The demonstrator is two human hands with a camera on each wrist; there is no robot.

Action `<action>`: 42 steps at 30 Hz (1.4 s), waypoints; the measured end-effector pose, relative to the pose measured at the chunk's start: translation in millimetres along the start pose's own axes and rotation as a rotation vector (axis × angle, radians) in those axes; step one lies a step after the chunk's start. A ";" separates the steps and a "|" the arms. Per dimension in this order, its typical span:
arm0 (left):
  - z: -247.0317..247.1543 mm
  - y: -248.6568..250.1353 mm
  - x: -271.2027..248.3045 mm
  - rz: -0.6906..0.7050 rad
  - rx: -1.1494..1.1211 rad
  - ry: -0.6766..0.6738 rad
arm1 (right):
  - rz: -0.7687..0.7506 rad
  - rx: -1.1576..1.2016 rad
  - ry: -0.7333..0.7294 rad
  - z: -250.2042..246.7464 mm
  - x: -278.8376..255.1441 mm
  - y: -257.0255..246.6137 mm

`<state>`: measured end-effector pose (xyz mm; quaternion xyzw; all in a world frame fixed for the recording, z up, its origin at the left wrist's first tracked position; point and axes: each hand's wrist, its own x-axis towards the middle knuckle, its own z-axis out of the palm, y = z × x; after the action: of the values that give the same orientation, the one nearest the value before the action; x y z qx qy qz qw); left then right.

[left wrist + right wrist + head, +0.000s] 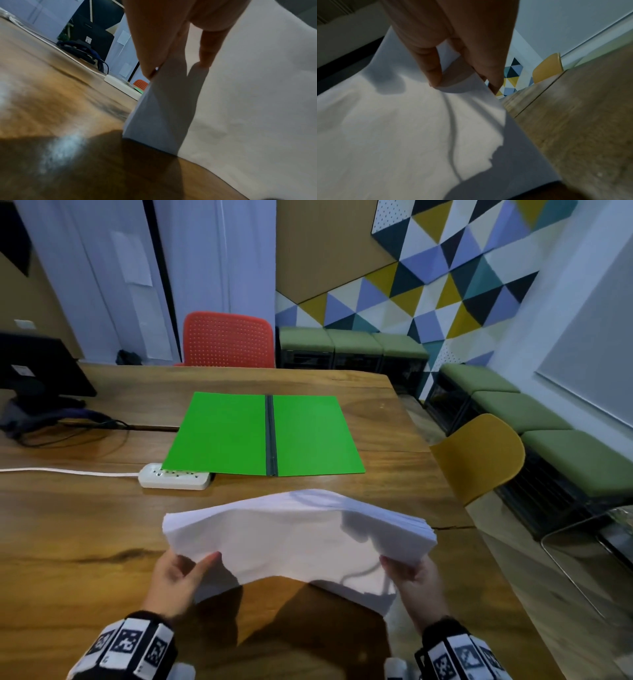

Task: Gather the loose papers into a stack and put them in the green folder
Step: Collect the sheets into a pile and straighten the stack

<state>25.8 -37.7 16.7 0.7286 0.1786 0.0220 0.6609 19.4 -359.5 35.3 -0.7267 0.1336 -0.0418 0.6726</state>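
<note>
A thick stack of white papers (294, 535) is held above the wooden table (102, 525), bowed upward in the middle. My left hand (181, 580) grips its near left corner with the thumb on top; in the left wrist view my left hand (163, 44) pinches the papers (248, 108). My right hand (414, 580) grips the near right corner, and the right wrist view has my right hand (453, 54) pinching the sheet edge (402, 128). The green folder (263, 434) lies open and flat farther back on the table, with a dark spine down its middle.
A white power strip (173, 479) with a white cord sits by the folder's front left corner. A black monitor (37, 371) and dark cables stand at the far left. A red chair (227, 340) is behind the table, a yellow chair (479, 453) at its right edge.
</note>
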 end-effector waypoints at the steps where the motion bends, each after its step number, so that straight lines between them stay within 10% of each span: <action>1: -1.2 5.3 -0.1 0.053 0.051 0.012 | -0.019 -0.031 0.020 -0.7 1.1 -2.5; 5: -4.3 52.9 -3.0 0.409 0.357 -0.052 | -0.426 -0.440 0.258 -0.4 0.8 -46.8; 8: -2.5 103.4 -5.3 0.656 0.555 -0.205 | -0.796 -0.780 -0.032 18.4 -3.9 -95.8; 11: 9.5 144.2 -9.0 0.841 0.729 -0.337 | -0.774 -0.765 -0.384 40.0 -3.6 -119.3; 14: 24.0 165.3 -16.7 0.946 0.705 -0.225 | -0.715 -0.517 -0.253 43.8 1.8 -116.3; 17: 22.3 154.0 -13.6 0.896 0.560 0.068 | -0.526 -0.174 -0.168 33.9 2.1 -105.9; 22: 28.4 153.5 -23.7 0.820 0.059 -0.014 | -0.442 0.154 -0.165 25.1 -5.0 -97.7; 28: 49.3 132.2 -33.7 0.943 0.126 -0.008 | -0.315 0.042 -0.100 31.0 -20.7 -72.7; 36: 51.8 130.7 -28.9 1.035 0.330 0.118 | -0.842 -0.348 0.150 34.1 -24.9 -108.0; 42: 42.8 139.1 -36.9 0.968 0.510 0.072 | -0.872 -0.522 0.220 33.7 -27.7 -112.3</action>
<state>34.9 -98.0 153.9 0.8634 -0.1548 0.3043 0.3714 16.5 -313.3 146.5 -0.8496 -0.1056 -0.3596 0.3712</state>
